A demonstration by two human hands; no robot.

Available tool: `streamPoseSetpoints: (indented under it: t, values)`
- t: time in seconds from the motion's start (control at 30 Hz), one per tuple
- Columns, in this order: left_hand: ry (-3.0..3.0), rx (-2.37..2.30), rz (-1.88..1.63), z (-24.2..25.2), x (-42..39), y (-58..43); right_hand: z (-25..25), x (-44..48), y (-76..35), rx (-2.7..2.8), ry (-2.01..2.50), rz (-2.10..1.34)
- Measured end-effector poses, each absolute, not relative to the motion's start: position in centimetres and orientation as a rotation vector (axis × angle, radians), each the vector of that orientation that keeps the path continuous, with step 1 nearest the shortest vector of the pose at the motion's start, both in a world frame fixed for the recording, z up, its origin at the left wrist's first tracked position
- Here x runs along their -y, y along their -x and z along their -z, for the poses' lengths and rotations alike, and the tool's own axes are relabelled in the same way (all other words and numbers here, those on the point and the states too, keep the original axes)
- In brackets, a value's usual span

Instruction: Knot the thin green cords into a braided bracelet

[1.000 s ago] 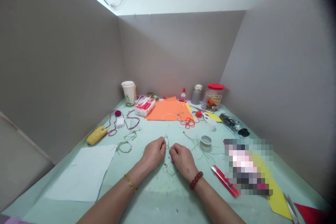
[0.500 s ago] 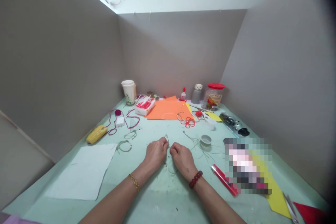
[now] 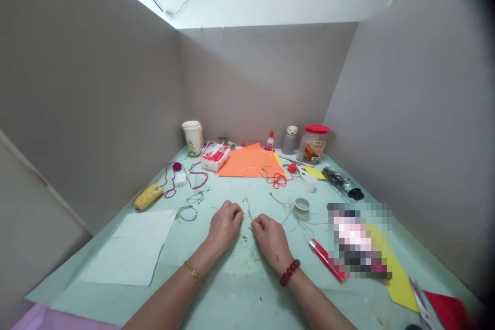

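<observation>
Far out to the left of your left hand (image 3: 224,224) a white sheet of paper (image 3: 131,247) lies flat on the pale green table (image 3: 232,304). Beyond the sheet is a yellow corn-shaped thing (image 3: 148,196). Just left of that hand a small loop of green cord (image 3: 186,213) rests on the table.

Your left hand sits knuckles up with its fingers curled in and thumb and fingertips drawn together, pinching the thin green cord (image 3: 249,213). A gold bracelet (image 3: 193,273) circles its wrist.

The cord stands in the narrow gap between your two hands. From there it runs down to a loose loop on the table beside the heel of your right hand (image 3: 270,240). It is too fine to follow inside the fingers.

Your right hand is closed like a loose fist, its fingertips pinching the same cord, and it lies near the left hand without touching it. A red bead bracelet (image 3: 290,272) is on its wrist.

To the right of that hand and a little farther away stands a small spool (image 3: 301,207), with loose green strands about it. Nearer you on the same side lies a red utility knife (image 3: 327,260). Well past both hands, orange paper (image 3: 247,162) lies flat with a tangle of red cord (image 3: 276,180) at its right edge.
</observation>
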State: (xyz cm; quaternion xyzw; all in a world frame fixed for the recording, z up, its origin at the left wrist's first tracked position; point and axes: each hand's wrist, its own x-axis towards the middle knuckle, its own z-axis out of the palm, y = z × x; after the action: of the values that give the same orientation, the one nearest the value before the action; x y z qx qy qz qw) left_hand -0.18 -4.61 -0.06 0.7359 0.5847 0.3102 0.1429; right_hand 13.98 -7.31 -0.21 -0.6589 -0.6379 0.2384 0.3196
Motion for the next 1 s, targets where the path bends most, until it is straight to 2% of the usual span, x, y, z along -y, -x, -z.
streamPoseSetpoints:
  t: [0.1,0.27,0.37,0.77,1.0]
  values:
    - [-2.037,-1.718,-1.020,-0.2,5.4,0.2,0.2,8.0,-14.1,1.664,1.739,-0.632]
    - [-1.515,-1.398,-0.707,0.4,4.7,-1.1,0.5,8.8,-13.9,1.699,1.769,-0.558]
    - [-1.250,-1.251,-0.724,0.6,3.7,-1.7,0.4,9.4,-13.7,1.767,1.793,-0.500]
    - [-1.196,-1.189,-0.649,0.1,3.0,-1.2,-2.2,13.7,-15.8,1.885,1.835,-0.707]
    - [-1.202,-1.192,-0.646,0.9,2.6,-1.0,-2.3,13.2,-18.0,1.787,1.848,-0.642]
